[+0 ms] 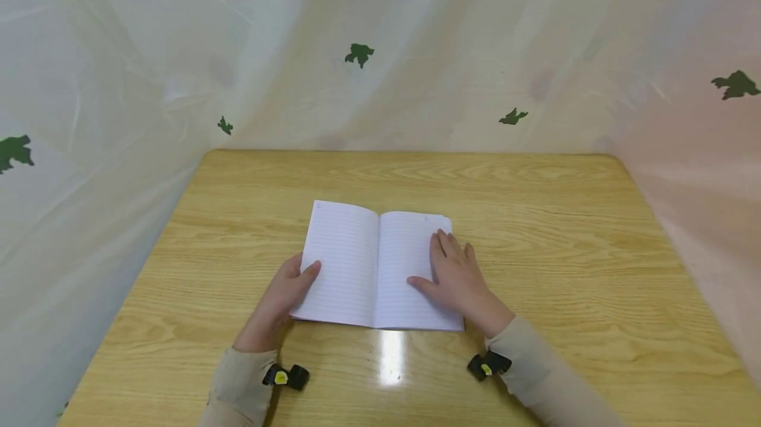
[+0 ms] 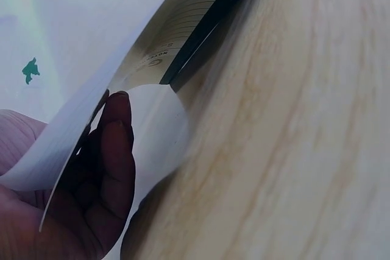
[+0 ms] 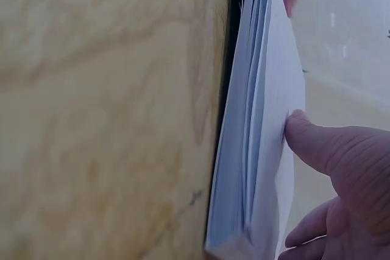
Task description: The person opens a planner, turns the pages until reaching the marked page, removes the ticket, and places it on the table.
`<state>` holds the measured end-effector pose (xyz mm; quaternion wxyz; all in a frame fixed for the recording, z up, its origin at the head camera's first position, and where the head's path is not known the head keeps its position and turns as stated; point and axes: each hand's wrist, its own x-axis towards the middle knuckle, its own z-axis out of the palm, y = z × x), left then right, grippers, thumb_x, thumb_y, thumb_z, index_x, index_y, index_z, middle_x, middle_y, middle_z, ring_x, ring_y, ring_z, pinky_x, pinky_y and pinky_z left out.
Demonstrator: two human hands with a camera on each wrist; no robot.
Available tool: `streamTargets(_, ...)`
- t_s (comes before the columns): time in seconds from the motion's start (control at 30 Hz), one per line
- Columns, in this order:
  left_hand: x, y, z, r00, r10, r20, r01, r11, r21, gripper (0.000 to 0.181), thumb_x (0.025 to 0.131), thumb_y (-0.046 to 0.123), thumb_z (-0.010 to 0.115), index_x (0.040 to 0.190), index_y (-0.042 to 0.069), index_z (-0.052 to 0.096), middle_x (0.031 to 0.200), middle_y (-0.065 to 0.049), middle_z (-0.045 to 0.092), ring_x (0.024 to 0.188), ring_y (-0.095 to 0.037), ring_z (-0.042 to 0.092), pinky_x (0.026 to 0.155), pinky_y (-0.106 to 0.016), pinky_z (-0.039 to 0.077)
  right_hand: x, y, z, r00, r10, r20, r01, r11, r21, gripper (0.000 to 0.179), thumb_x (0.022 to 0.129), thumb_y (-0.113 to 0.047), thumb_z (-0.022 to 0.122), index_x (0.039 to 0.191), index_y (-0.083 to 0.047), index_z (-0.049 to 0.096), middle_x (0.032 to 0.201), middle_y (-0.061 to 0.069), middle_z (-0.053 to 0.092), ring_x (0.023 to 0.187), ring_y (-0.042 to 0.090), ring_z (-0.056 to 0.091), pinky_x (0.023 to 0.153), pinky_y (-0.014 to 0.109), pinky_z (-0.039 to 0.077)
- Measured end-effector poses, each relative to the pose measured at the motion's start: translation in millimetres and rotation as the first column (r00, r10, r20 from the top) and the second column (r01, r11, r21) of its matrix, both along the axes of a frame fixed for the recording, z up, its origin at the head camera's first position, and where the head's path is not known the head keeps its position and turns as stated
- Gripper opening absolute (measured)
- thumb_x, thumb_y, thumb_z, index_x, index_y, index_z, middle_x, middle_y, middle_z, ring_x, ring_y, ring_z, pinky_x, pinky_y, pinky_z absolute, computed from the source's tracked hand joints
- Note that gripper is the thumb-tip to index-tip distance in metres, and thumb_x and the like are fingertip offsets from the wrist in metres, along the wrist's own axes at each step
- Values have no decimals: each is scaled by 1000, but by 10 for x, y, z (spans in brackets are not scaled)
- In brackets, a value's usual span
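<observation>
On the tabletop [image 1: 565, 235], toward its left edge: a beige sleeve [image 1: 234, 387] is reaching in from the near side, a black wrist unit [image 1: 287, 377] sitting at its cuff, presumably to watch the hand's work.

Left hand [image 1: 291, 288]: the thumb is lying over the outer margin of the left page [image 1: 345, 242] while the fingers are curling underneath, gripping the leaves, likely to support that half; the left wrist view is showing it raised off the wood.

Notebook [image 1: 377, 268]: it is lying spread with ruled pages facing up, slightly left of the tabletop's middle and well apart from both far corners, its fold pointing toward the far edge, squarely facing the person.

Right page [image 1: 401, 255]: it is resting on a stack of leaves, probably giving the hand a firm bed.

Right hand [image 1: 458, 278]: it is lying across the outer part with fingers extended and thumb pointing toward the fold, gripping nothing visible, probably holding the leaves flat.

Beside the right edge: pinkish cloth [image 1: 695, 169] is hanging, perhaps as a screen.
</observation>
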<state>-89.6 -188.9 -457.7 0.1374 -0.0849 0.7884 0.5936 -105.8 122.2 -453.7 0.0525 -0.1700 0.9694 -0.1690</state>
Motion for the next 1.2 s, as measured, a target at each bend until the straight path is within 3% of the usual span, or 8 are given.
streamTargets(0.43, 19, -19, -3, 1000, 2, 20, -3, 1000, 20, 42, 105, 21, 43, 136, -8, 45, 98, -17, 66, 76, -21, 64, 67, -34, 53, 5, 55, -30, 999, -23, 48, 21, 999, 38, 109, 83, -64, 63, 146, 14, 23, 155, 30, 14, 144, 42, 15, 111, 65, 7)
streamTargets(0.73, 33, -20, 18, 1000, -16, 7, 16, 999, 33, 44, 105, 21, 43, 137, -10, 43, 102, -19, 66, 77, -20, 64, 68, -33, 53, 8, 66, -47, 998, -39, 47, 37, 999, 28, 113, 81, -63, 67, 145, 17, 20, 155, 32, 10, 144, 42, 14, 111, 63, 10)
streamTargets(1.2, 28, -15, -15, 1000, -6, 15, 6, 1000, -19, 43, 105, 22, 43, 135, -8, 45, 104, -18, 64, 79, -20, 63, 70, -32, 52, 30, 59, -40, 999, -25, 27, 24, 999, 33, 109, 81, -58, 70, 144, 18, 24, 155, 32, 15, 143, 44, 16, 112, 61, 13)
